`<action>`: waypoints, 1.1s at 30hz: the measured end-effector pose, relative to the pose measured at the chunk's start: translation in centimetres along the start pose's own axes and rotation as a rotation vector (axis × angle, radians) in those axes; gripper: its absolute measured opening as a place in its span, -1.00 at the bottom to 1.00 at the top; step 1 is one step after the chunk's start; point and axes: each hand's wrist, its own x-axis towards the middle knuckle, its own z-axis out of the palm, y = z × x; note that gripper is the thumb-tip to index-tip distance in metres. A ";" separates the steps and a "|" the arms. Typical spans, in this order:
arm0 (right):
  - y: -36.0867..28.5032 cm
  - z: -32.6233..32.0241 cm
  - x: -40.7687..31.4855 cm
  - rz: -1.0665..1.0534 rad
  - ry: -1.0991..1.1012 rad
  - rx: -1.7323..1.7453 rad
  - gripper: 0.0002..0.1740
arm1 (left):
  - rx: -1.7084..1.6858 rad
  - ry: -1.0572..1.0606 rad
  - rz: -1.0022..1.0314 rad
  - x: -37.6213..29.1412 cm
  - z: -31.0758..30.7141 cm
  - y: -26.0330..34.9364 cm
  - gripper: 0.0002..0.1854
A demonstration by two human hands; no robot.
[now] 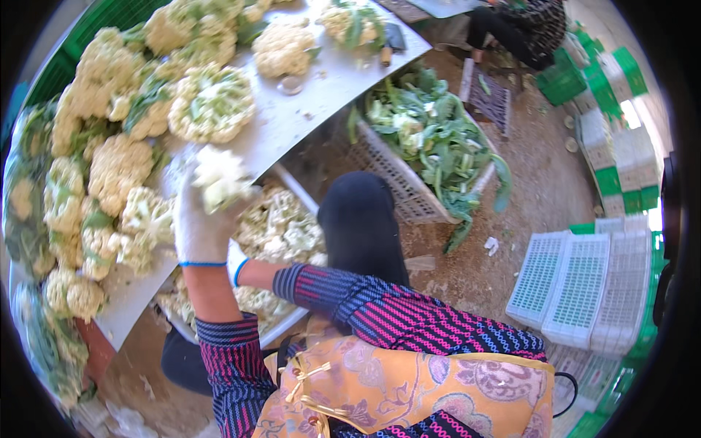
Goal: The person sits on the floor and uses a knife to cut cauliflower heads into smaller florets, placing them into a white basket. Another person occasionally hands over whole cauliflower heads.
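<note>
My left hand (201,224), in a white knit glove with a blue cuff, holds a piece of pale cauliflower (219,178) above the table's near edge. My right hand (236,257), gloved alike, is close behind and below it, mostly hidden by the left hand and the cauliflower; its fingers cannot be made out. Many cauliflower heads (120,169) lie heaped on the metal table (285,120). Under the hands stands a crate of cut florets (279,224). A knife with a dark blade and wooden handle (386,56) lies at the table's far right corner.
A white plastic crate (400,191) full of green leaves (438,131) stands right of my knee. Stacked white baskets (575,284) and green crates (564,76) line the right side. Another person (515,33) sits at the top right. Leaf scraps lie on the floor.
</note>
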 end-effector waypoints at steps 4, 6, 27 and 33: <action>2.9 -2.8 -2.6 0.104 0.122 0.166 -0.74 | 0.061 -0.263 -0.240 4.7 16.2 -2.3 -0.50; 3.4 -2.9 -2.7 0.130 0.186 0.260 -0.75 | 0.233 -0.360 -0.191 5.4 16.2 -3.6 -0.50; 3.1 -1.8 -3.3 0.128 -0.266 0.284 -0.37 | 1.201 1.111 -0.073 -4.6 -28.2 3.0 -0.07; 1.7 -1.2 1.2 0.089 -0.155 0.121 -0.46 | 0.422 0.895 0.098 -8.8 -31.7 -1.2 -0.58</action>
